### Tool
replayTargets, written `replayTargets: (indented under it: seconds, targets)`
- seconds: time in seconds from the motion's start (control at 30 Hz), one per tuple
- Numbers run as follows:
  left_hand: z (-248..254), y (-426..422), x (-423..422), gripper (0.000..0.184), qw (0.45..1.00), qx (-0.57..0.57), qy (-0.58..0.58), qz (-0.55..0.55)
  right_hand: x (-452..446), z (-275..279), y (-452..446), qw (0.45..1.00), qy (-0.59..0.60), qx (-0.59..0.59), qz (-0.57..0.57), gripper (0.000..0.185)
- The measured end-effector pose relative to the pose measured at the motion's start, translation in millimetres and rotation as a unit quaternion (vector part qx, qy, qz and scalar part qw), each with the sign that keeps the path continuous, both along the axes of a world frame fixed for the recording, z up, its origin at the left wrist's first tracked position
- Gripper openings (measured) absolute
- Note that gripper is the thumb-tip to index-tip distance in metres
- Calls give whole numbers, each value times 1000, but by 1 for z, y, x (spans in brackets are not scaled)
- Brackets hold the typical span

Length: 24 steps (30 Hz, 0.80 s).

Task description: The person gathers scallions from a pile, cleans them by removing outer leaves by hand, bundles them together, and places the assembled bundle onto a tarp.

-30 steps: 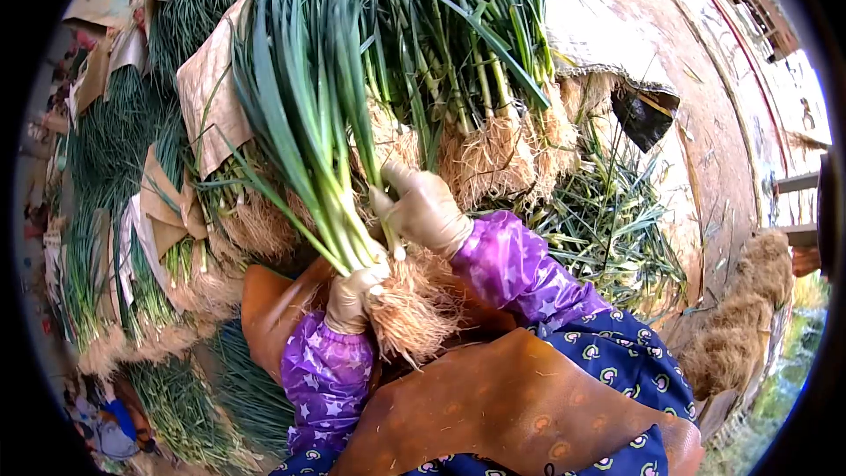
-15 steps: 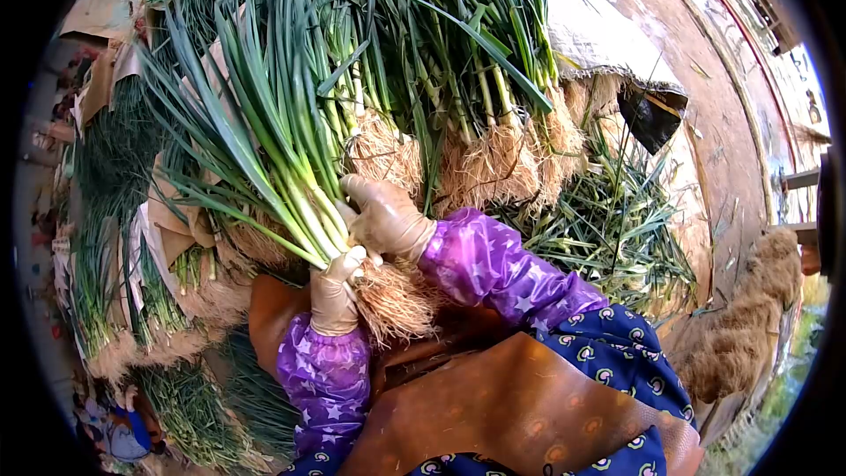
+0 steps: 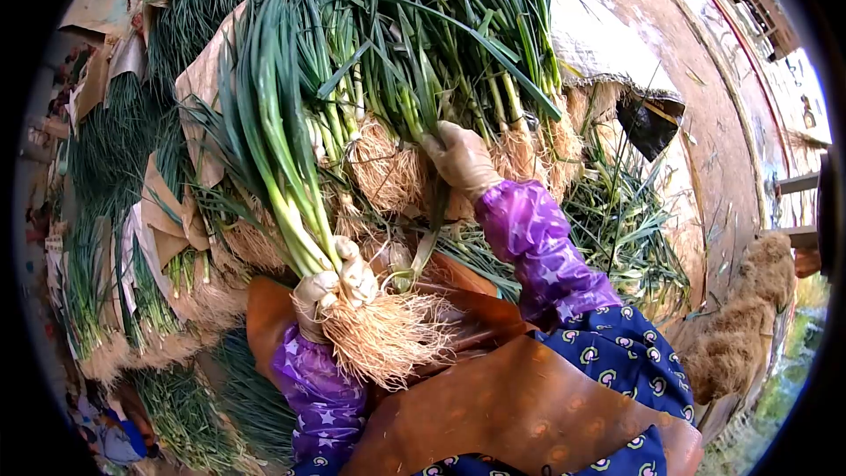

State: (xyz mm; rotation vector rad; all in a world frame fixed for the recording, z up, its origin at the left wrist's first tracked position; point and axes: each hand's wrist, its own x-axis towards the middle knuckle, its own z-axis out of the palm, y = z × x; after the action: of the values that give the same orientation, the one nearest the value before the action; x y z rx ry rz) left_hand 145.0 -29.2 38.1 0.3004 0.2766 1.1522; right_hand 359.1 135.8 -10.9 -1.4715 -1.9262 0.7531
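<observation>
My left hand (image 3: 319,298), in a pale glove, is closed round a bunch of green onions (image 3: 286,211). Their long leaves point up and away, and the white stalk ends and pale tangled roots (image 3: 388,335) hang over my lap. My right hand (image 3: 463,157), gloved too, is at the pile of green onions (image 3: 458,53) in front of me. Its fingers are bent round a stalk there, with the fingertips partly hidden. A loose leafy piece (image 3: 425,251) hangs between the pile and my lap.
Loose green leaves (image 3: 626,229) lie to the right of the pile. A white sack (image 3: 599,35) is at the back right. More green onion bundles (image 3: 97,300) with brown paper sheets are on the left. Brown fibrous clumps (image 3: 731,335) lie at the right. A brown apron (image 3: 520,405) covers my lap.
My right hand has let go of the held bunch and moved up and right to the pile. My left hand has drawn the bunch slightly down and left, with the leaves more upright.
</observation>
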Motion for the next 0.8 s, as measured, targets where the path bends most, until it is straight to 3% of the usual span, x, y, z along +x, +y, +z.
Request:
replayTargets:
  seconds: [0.03, 0.07, 0.13, 0.2, 0.27, 0.3, 0.33, 0.4, 0.47, 0.5, 0.53, 0.6, 0.63, 0.67, 0.7, 0.8]
  targets:
    - [6, -3, 2, 35, 999, -8, 25, 27, 6, -6, -9, 999, 1, -41, 11, 23]
    - [12, -3, 4, 35, 997, -13, 52, 53, 14, 10, -27, 976, 124, -176, 46, 23]
    - [9, -4, 6, 37, 988, -70, 106, 86, 26, 27, -53, 870, 320, -343, 150, 25]
    - [-1, -2, 5, 37, 989, -92, 80, 87, 44, 28, -79, 872, 236, -371, 215, 26]
    - [-10, -2, 1, 39, 987, -109, 82, 84, 72, -13, -111, 829, 180, -497, 183, 25]
    - [-9, -3, 3, 36, 981, -116, 123, 99, 85, -32, -125, 875, -42, -428, 221, 28]
    - [-7, -4, 6, 33, 972, -122, 165, 113, 96, -42, -135, 871, -261, -335, 248, 30]
    - [-5, -3, 2, 36, 988, -110, 72, 84, 105, -24, -143, 776, -461, -328, 279, 27]
    - [3, -6, 4, 34, 983, -90, 119, 108, 102, 11, -121, 906, -328, -190, 191, 37]
    - [6, -7, 7, 33, 984, -72, 116, 114, 94, 31, -106, 959, -254, 45, 119, 52]
    - [10, -6, 9, 33, 985, -48, 113, 121, 89, 37, -76, 944, -239, 221, 56, 60]
    - [10, -7, 9, 32, 983, -41, 130, 126, 67, 86, -21, 953, -269, 120, -65, 59]
    - [9, -9, 10, 32, 983, -36, 125, 126, 63, 66, 16, 931, -340, 98, -85, 44]
    - [10, -9, 9, 32, 984, -30, 121, 126, 59, 40, 52, 909, -373, 182, -47, 24]
    - [13, -10, 8, 32, 983, -24, 126, 128, 34, 51, 54, 889, -456, 39, -15, 14]
    - [11, -13, 5, 34, 982, -36, 128, 135, -16, 75, -24, 823, -526, 71, 201, 10]
